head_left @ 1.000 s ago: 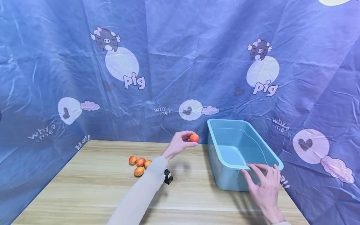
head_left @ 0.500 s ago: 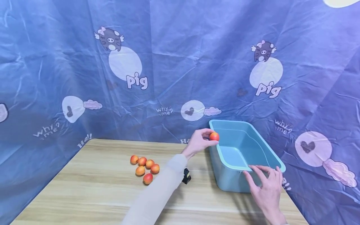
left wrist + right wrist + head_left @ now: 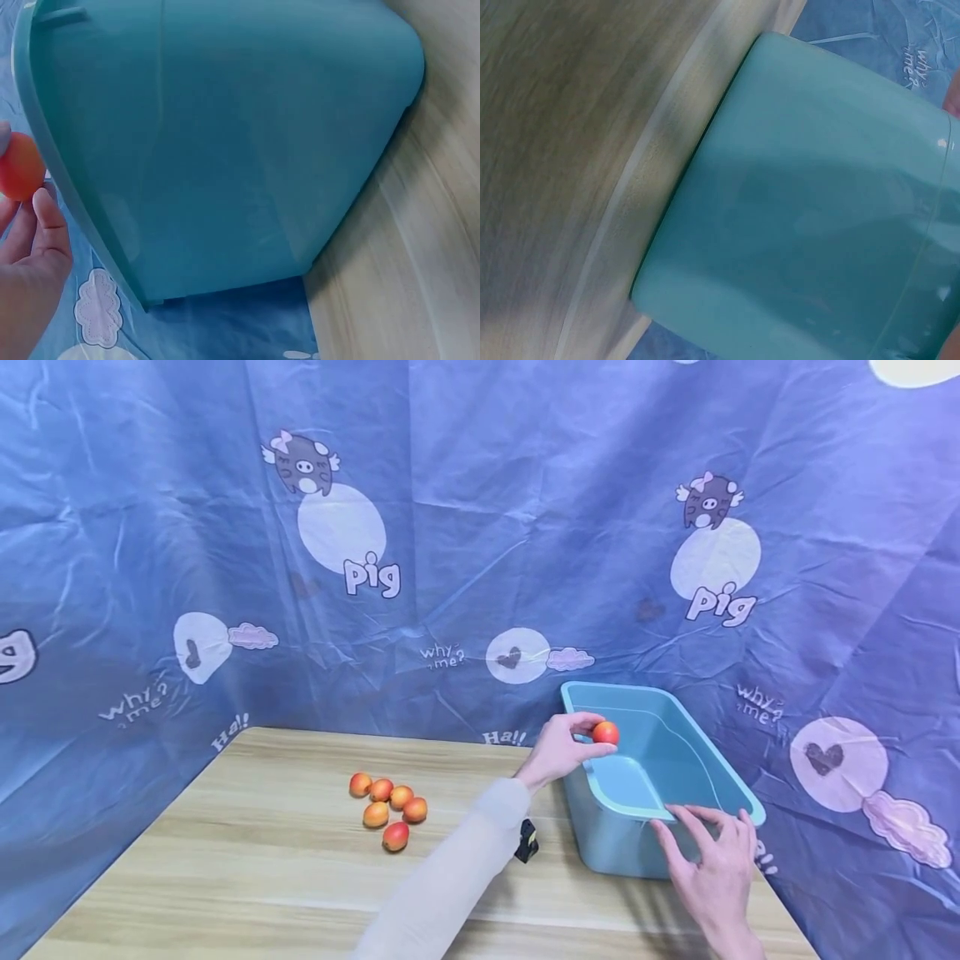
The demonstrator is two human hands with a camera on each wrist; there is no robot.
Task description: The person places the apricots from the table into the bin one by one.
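Note:
My left hand (image 3: 558, 752) pinches a red-orange apricot (image 3: 606, 734) between thumb and fingers. In the head view the fruit overlaps the left side of a blue-green plastic tub (image 3: 611, 852), at rim height over its opening. The left wrist view shows the apricot (image 3: 21, 166) right beside the tub's rim (image 3: 67, 191). At the near right corner, my right hand (image 3: 712, 868) grips the tub's front rim, fingers bent over the edge and thumb on the outer wall. In the right wrist view only slivers of that hand show at the right edge.
Several more apricots (image 3: 377, 814) lie in a loose group on the wooden table (image 3: 225, 860), left of my left forearm. A blue cloth (image 3: 450, 527) with printed pigs hangs behind the table and along both sides. The tub stands at the table's right side, close to the cloth.
My left hand has carried the apricot rightward from above the table to the tub's left rim. The forearm no longer covers part of the fruit group. The right hand keeps its place on the rim.

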